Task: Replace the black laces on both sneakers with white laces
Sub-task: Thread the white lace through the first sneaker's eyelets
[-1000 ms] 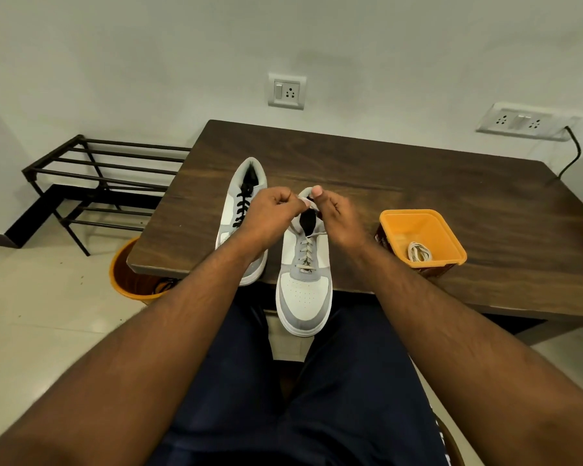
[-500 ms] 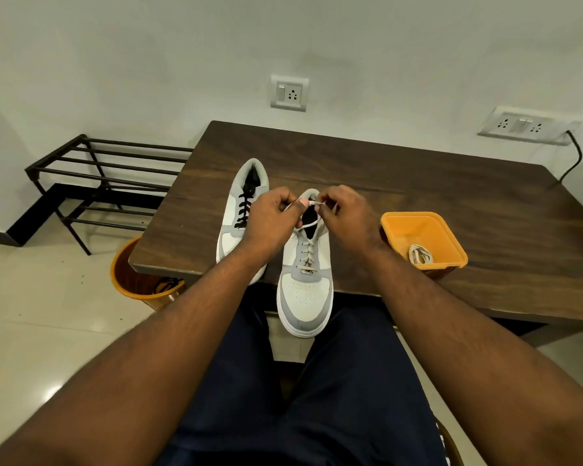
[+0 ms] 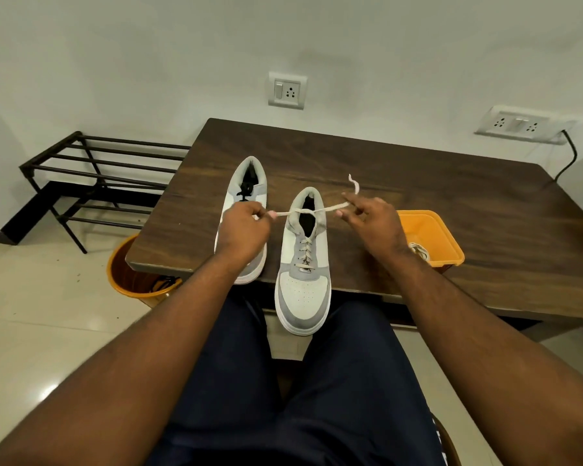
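Observation:
Two white and grey sneakers lie on the dark wooden table (image 3: 418, 183). The right sneaker (image 3: 303, 290) hangs over the front edge and carries a white lace (image 3: 305, 253) through its eyelets. My left hand (image 3: 244, 230) pinches one end of that lace and my right hand (image 3: 372, 220) pinches the other; the ends are stretched sideways across the shoe's opening. A loose tail curls up above my right hand. The left sneaker (image 3: 249, 183), partly behind my left hand, has a black lace (image 3: 246, 190).
An orange tray (image 3: 441, 237) with a coiled white lace (image 3: 419, 252) sits on the table right of my right hand. An orange bin (image 3: 128, 274) with a black lace inside stands on the floor at the left. A black metal rack (image 3: 98, 176) stands by the wall.
My hands were close together above the right sneaker's opening. They have moved apart, drawing the white lace ends out to the left and right.

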`<state>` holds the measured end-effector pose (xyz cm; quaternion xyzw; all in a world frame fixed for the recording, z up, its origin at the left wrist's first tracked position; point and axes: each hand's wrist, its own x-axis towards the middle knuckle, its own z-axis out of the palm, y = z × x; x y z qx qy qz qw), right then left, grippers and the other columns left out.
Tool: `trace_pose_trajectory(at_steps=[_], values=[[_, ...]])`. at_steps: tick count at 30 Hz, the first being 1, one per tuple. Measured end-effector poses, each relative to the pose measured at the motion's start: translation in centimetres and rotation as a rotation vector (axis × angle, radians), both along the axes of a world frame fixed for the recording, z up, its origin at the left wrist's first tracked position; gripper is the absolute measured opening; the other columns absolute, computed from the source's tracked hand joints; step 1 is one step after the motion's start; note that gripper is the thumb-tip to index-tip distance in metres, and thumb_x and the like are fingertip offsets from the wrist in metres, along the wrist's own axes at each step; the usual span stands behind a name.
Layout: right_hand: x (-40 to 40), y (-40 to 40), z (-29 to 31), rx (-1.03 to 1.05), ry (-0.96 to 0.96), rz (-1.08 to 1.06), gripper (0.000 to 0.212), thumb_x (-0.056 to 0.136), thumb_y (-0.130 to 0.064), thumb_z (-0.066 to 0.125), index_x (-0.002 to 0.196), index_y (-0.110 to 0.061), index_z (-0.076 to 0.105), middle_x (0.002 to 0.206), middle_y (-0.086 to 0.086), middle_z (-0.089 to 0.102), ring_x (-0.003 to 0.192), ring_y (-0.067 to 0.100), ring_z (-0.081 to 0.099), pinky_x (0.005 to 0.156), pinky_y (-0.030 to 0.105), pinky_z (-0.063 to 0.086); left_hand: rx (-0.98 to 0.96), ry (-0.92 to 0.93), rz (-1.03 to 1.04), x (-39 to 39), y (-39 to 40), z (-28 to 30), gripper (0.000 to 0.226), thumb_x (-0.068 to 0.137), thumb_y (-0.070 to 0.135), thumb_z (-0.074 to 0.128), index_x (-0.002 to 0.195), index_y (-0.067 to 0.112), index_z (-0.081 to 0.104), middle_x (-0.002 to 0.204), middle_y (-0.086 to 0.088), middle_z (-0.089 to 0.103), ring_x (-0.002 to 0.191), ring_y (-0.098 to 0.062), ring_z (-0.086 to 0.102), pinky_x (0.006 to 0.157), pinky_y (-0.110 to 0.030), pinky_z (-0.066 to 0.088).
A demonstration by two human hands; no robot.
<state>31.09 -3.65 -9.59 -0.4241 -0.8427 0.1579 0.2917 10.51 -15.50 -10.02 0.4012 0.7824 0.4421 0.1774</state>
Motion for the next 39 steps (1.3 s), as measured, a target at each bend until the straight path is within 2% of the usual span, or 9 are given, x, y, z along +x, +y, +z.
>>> trace_pose_trajectory(at_steps=[4, 9, 14, 20, 23, 27, 32, 36, 39], values=[[3.0, 0.2, -1.5, -0.050, -0.234, -0.226, 0.021, 0.093, -0.028, 0.060, 0.095, -0.011, 0.072, 0.087, 0.010, 0.069, 0.083, 0.028, 0.061, 0.063, 0.033, 0.040, -0.318, 0.124, 0.065, -2.6, -1.7, -0.9, 0.017, 0.088, 0.034, 0.063, 0.080, 0.020, 0.069, 0.094, -0.005, 0.070, 0.092, -0.031, 0.064, 0.075, -0.032, 0.047], [1.5, -1.9, -1.9, -0.179, -0.500, -0.170, 0.052, 0.084, -0.037, 0.071, 0.133, -0.027, 0.056, 0.129, 0.005, 0.049, 0.119, 0.028, 0.042, 0.097, 0.041, 0.040, -0.255, 0.508, -0.074, 0.0, -1.7, -0.6, 0.040, 0.092, 0.023, 0.057, 0.132, 0.026, 0.056, 0.143, -0.001, 0.049, 0.125, -0.031, 0.046, 0.100, -0.045, 0.038], [-2.4, -3.5, -2.4, -0.337, 0.060, 0.008, 0.037, 0.086, -0.012, 0.070, 0.122, -0.017, 0.065, 0.120, 0.002, 0.062, 0.101, 0.010, 0.055, 0.095, 0.030, 0.047, -0.072, -0.137, -0.159, 3.5, 0.4, -1.8, 0.037, 0.088, 0.008, 0.066, 0.125, 0.014, 0.062, 0.123, -0.009, 0.063, 0.104, -0.022, 0.065, 0.089, -0.030, 0.053], [-3.4, -3.5, -3.4, -0.256, 0.148, -0.045, 0.009, 0.089, -0.013, 0.067, 0.096, -0.014, 0.072, 0.091, -0.002, 0.067, 0.083, 0.009, 0.060, 0.073, 0.017, 0.047, 0.014, -0.161, -0.103, 4.4, 1.6, -2.4, 0.006, 0.085, 0.015, 0.074, 0.089, 0.016, 0.070, 0.078, 0.005, 0.065, 0.074, -0.009, 0.062, 0.067, -0.018, 0.045], [-1.6, -2.4, -4.1, -0.087, -0.042, -0.077, 0.009, 0.091, -0.015, 0.062, 0.085, -0.013, 0.068, 0.083, -0.003, 0.059, 0.076, 0.011, 0.053, 0.064, 0.018, 0.040, -0.074, 0.007, -0.149, 2.8, 1.5, -2.6, 0.006, 0.090, 0.017, 0.069, 0.086, 0.013, 0.072, 0.078, 0.003, 0.065, 0.075, -0.015, 0.061, 0.070, -0.026, 0.045], [0.0, -1.6, -4.9, 0.000, -0.270, -0.101, 0.016, 0.094, -0.022, 0.056, 0.089, -0.017, 0.069, 0.088, 0.000, 0.064, 0.086, 0.022, 0.055, 0.078, 0.039, 0.047, -0.270, 0.316, -0.305, 0.7, 1.4, -3.2, 0.019, 0.095, 0.022, 0.060, 0.093, 0.008, 0.073, 0.087, -0.010, 0.069, 0.082, -0.028, 0.062, 0.076, -0.038, 0.052], [-1.3, -1.6, -4.1, -0.334, -0.232, -0.261, 0.019, 0.090, -0.027, 0.059, 0.075, -0.019, 0.068, 0.089, -0.002, 0.066, 0.089, 0.021, 0.058, 0.082, 0.044, 0.052, -0.390, 0.613, -0.278, 0.6, 1.9, -1.2, 0.021, 0.096, 0.035, 0.056, 0.097, 0.022, 0.073, 0.101, -0.004, 0.067, 0.109, -0.027, 0.050, 0.091, -0.040, 0.034], [-1.6, -2.5, -1.0, -0.895, 0.370, -0.132, 0.020, 0.087, -0.021, 0.066, 0.077, -0.004, 0.067, 0.082, 0.017, 0.065, 0.065, 0.017, 0.056, 0.063, 0.032, 0.049, -0.221, -0.276, -0.418, 0.1, 1.9, 0.7, 0.019, 0.095, 0.025, 0.061, 0.080, 0.019, 0.070, 0.099, 0.002, 0.070, 0.109, -0.015, 0.059, 0.102, -0.035, 0.040], [-2.0, -3.5, 1.2, -1.080, 0.684, 0.038, 0.026, 0.090, -0.015, 0.064, 0.065, -0.010, 0.066, 0.091, 0.017, 0.070, 0.065, 0.018, 0.064, 0.060, 0.027, 0.053, -0.026, -0.570, -0.413, 1.0, 2.0, 1.3, 0.023, 0.098, 0.017, 0.057, 0.078, 0.013, 0.069, 0.086, 0.002, 0.072, 0.102, -0.014, 0.063, 0.109, -0.034, 0.040]])
